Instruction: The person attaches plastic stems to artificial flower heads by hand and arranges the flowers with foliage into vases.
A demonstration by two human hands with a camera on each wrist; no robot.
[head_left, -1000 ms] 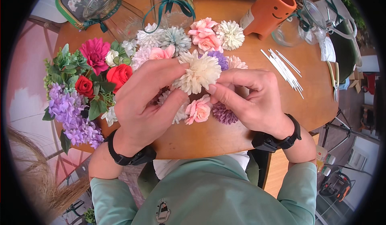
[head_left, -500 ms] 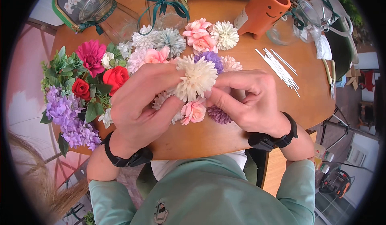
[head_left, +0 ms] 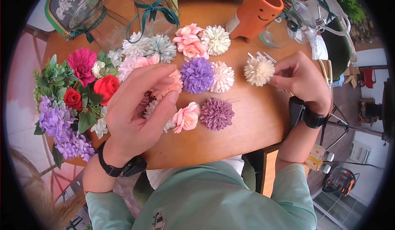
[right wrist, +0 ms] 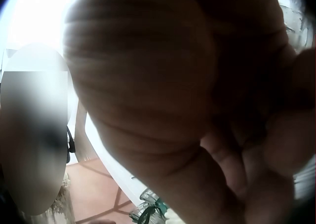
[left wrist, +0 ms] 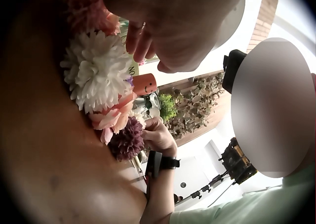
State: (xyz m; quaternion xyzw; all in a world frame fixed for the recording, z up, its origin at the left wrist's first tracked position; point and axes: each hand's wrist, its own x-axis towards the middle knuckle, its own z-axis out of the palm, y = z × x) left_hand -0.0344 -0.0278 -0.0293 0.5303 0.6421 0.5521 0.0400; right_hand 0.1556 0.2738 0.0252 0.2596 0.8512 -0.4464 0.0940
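At the table's right side my right hand (head_left: 302, 78) pinches the edge of a cream artificial chrysanthemum (head_left: 259, 71) between thumb and fingers. Under that flower and hand, the white sticks (head_left: 269, 57) are mostly hidden. My left hand (head_left: 140, 110) hovers over the left part of the flower rows, fingers loosely bent and nothing in them. Close to it are a pink rose (head_left: 186, 117) and a white flower head (left wrist: 98, 71). A violet pompom flower (head_left: 197, 75), a pale pink one (head_left: 222, 77) and a mauve one (head_left: 217, 114) lie between the hands.
A bunch of red, magenta and lilac flowers (head_left: 66, 119) with leaves covers the left side. Glass vases with green ribbons (head_left: 152, 9) stand at the back. A smiling terracotta pot (head_left: 256, 18) is at back right, with pliers (head_left: 328, 71) at the right edge.
My right hand has carried the cream chrysanthemum rightward, from between both hands to over the white sticks. The left hand has let go of it and stays over the flowers.
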